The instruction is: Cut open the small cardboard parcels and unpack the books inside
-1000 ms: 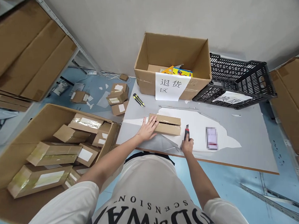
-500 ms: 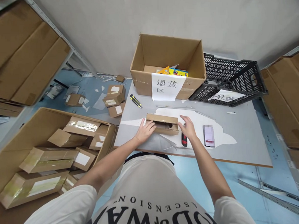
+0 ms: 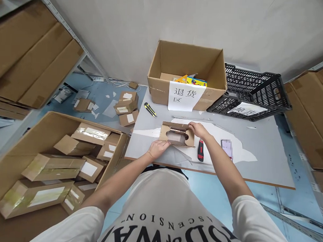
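The person stands at the grey table (image 3: pixel 268 153) with a small cardboard box (image 3: pixel 177 134) in front of them, near the table's front edge. Its flaps are up and the inside shows. The left hand (image 3: pixel 158 148) rests at the box's near left corner, fingers curled against the cardboard and touching it. The right hand (image 3: pixel 197 129) grips the far right flap, fingers closed on its edge (pinching it, as far as I can see from here).

Just to the right of the box a red-and-black utility knife (image 3: pixel 200 155) lies flat on the table, untouched. A phone (image 3: pixel 226 148) lies a little further right. A yellow-and-black cutter (image 3: pixel 150 109) sits further back on the left part of the table.

At the back of the table stands a large open carton (image 3: pixel 187 70) with a white paper sign (image 3: pixel 186 96) taped to its front, and colourful items show inside it. Beside it on the right a black plastic crate (image 3: pixel 254 90) leans at a tilt, with its own paper label.

On the floor to the left, a big open carton (image 3: pixel 44 131) holds many taped parcels (image 3: pixel 54 166), and a few more small parcels (image 3: pixel 127 105) lie scattered near the table's left end.
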The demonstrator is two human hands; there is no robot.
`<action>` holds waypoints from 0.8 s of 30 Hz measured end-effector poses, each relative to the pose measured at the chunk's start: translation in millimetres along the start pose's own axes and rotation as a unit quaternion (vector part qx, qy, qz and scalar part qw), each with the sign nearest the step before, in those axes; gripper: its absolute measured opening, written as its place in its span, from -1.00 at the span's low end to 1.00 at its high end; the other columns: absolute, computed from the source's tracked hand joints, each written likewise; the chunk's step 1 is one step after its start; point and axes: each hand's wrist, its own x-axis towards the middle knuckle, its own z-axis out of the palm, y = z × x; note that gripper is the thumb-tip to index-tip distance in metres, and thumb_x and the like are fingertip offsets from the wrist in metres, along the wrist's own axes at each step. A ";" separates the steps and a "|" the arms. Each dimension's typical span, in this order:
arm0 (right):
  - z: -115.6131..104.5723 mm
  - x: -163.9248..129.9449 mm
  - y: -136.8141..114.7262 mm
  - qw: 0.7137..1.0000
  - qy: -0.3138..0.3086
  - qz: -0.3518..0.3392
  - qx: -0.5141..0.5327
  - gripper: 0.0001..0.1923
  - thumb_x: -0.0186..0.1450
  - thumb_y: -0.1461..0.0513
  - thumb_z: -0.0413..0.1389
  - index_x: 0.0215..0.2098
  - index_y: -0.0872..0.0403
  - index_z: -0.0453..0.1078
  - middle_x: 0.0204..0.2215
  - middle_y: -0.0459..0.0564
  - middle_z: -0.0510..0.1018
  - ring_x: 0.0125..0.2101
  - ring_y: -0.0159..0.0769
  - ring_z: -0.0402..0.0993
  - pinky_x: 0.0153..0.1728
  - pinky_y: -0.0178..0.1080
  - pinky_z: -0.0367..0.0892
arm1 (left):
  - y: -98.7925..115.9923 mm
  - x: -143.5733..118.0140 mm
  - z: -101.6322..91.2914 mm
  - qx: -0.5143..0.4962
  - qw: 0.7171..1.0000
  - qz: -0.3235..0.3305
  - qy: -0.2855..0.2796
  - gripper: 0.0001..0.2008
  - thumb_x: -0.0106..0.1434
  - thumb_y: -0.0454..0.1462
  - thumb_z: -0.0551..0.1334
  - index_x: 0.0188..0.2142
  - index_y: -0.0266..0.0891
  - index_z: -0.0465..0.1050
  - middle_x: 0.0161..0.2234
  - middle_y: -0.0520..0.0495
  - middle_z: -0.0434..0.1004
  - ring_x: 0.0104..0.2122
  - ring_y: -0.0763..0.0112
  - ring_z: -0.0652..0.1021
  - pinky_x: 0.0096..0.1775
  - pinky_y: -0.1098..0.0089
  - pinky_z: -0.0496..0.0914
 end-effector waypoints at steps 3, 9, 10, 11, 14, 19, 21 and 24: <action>-3.8 12.6 4.0 1.000 -0.005 -0.010 0.025 -0.71 0.33 0.19 -0.11 -0.22 0.08 0.42 -0.33 0.02 0.56 -0.33 -0.25 0.40 -0.33 -0.32 0.17 | -0.4 0.5 -0.6 -0.015 1.000 0.015 0.004 -0.72 0.33 -0.37 -0.04 -0.19 -0.19 0.44 -0.26 -0.08 0.57 -0.25 0.39 0.56 -0.25 0.37 0.43; -4.1 26.2 7.9 0.993 0.003 0.027 0.117 -0.75 0.28 0.18 -0.04 -0.40 0.11 0.43 -0.43 -0.01 0.53 -0.37 -0.29 0.35 -0.32 -0.32 0.16 | -0.7 -8.5 7.7 -0.039 0.998 0.041 0.000 -0.74 0.31 -0.39 0.00 -0.24 -0.17 0.46 -0.22 -0.07 0.58 -0.17 0.40 0.56 -0.17 0.36 0.45; -2.3 28.3 9.0 0.991 0.011 0.041 0.127 -0.75 0.27 0.17 -0.02 -0.40 0.11 0.43 -0.42 0.00 0.53 -0.36 -0.28 0.35 -0.30 -0.31 0.17 | -1.2 -10.9 9.7 -0.039 0.998 0.050 -0.001 -0.73 0.31 -0.39 0.00 -0.24 -0.17 0.46 -0.20 -0.07 0.58 -0.15 0.41 0.55 -0.16 0.36 0.45; 0.1 30.5 10.5 0.989 0.018 0.054 0.134 -0.75 0.26 0.16 -0.02 -0.39 0.11 0.44 -0.41 0.00 0.54 -0.35 -0.27 0.36 -0.28 -0.30 0.18 | -2.0 -13.2 11.5 -0.037 0.997 0.061 -0.001 -0.73 0.32 -0.39 0.00 -0.23 -0.17 0.46 -0.18 -0.06 0.57 -0.13 0.41 0.54 -0.14 0.36 0.45; 12.3 37.2 15.8 0.980 0.049 0.106 0.160 -0.73 0.24 0.11 0.02 -0.25 0.12 0.44 -0.31 0.04 0.55 -0.26 -0.25 0.39 -0.21 -0.28 0.21 | -5.6 -19.8 16.2 -0.019 0.994 0.106 0.007 -0.73 0.32 -0.39 0.00 -0.19 -0.19 0.46 -0.12 -0.08 0.55 -0.05 0.38 0.51 -0.08 0.34 0.43; 45.6 42.9 20.8 0.930 0.108 0.260 0.236 -0.50 0.18 -0.01 0.07 -0.04 0.15 0.33 -0.16 0.11 0.52 -0.21 -0.22 0.44 -0.20 -0.25 0.29 | -11.7 -30.6 27.2 0.008 0.988 0.156 0.006 -0.70 0.30 -0.42 -0.01 -0.06 -0.26 0.40 -0.01 -0.17 0.47 0.03 0.34 0.45 0.00 0.28 0.38; 57.8 42.9 20.3 0.915 0.108 0.290 0.259 -0.48 0.20 -0.04 0.03 -0.03 0.14 0.31 -0.18 0.10 0.54 -0.27 -0.26 0.47 -0.26 -0.27 0.33 | -13.6 -33.7 33.2 0.016 0.987 0.161 -0.001 -0.68 0.30 -0.43 -0.01 -0.03 -0.30 0.38 0.02 -0.20 0.45 0.04 0.32 0.43 0.03 0.26 0.36; 66.3 43.0 18.1 0.901 0.109 0.313 0.280 -0.48 0.21 -0.05 -0.01 -0.01 0.12 0.29 -0.18 0.08 0.54 -0.30 -0.27 0.48 -0.28 -0.29 0.35 | -14.3 -35.5 37.6 0.019 0.987 0.161 -0.022 -0.66 0.28 -0.44 0.00 0.00 -0.31 0.36 0.04 -0.21 0.43 0.06 0.32 0.41 0.06 0.25 0.33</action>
